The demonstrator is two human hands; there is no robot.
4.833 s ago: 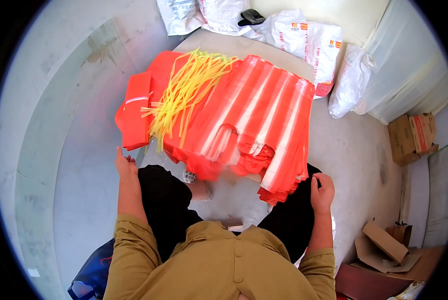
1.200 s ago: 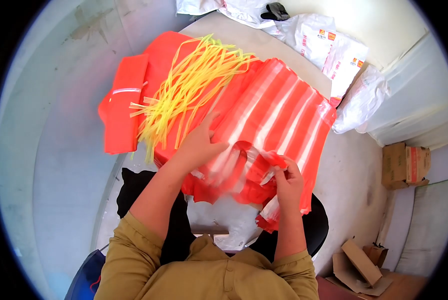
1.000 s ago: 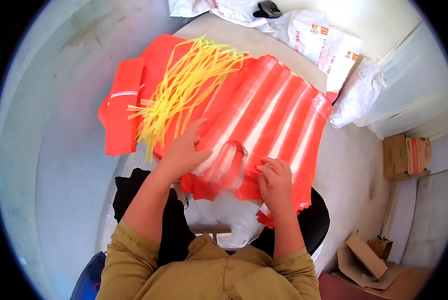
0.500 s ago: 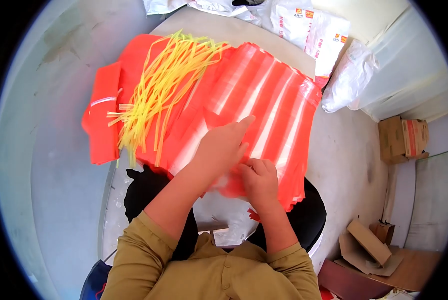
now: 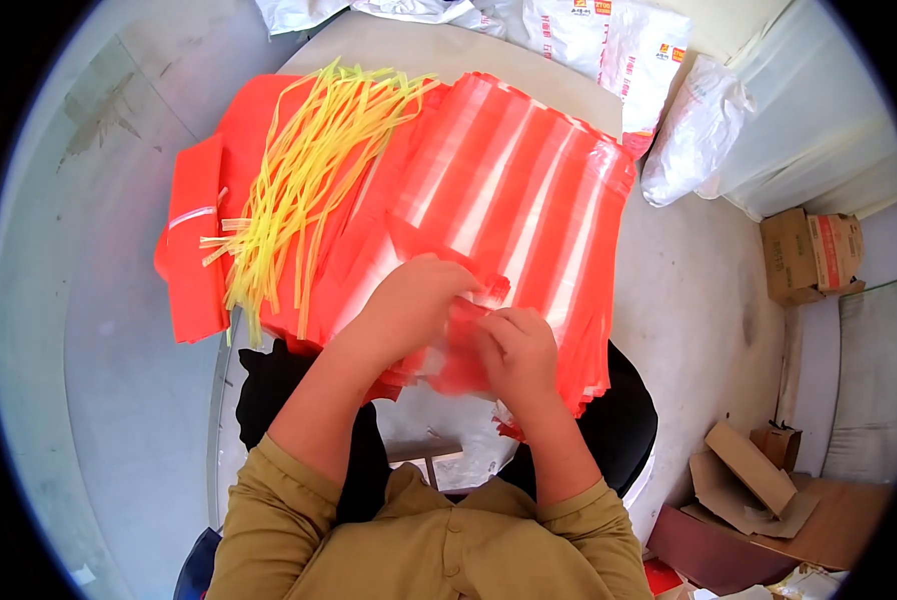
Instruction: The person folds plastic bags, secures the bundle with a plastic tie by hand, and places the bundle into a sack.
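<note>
A fanned stack of red plastic bags (image 5: 528,200), with whitish translucent bands between the red edges, lies before me. My left hand (image 5: 423,295) is closed at the stack's near side, its fingers curled on a bit of red plastic. Just right of it, my right hand (image 5: 520,352) pinches the same crumpled red plastic, which looks like the edge of a bag. That plastic is blurred between both hands. To the left, a loose bundle of yellow plastic strips (image 5: 318,180) rests on more red sheeting.
A folded red bundle with a white tie (image 5: 194,250) sits at the far left. White printed sacks (image 5: 608,45) and a white plastic bundle (image 5: 696,130) stand beyond the table (image 5: 398,45). Cardboard boxes (image 5: 808,255) are at the right, with opened cardboard (image 5: 753,490) lower down.
My left hand's extended index finger has curled in, and a bit of red plastic now shows at its fingers. My right hand stays close by. The whole view has shifted slightly.
</note>
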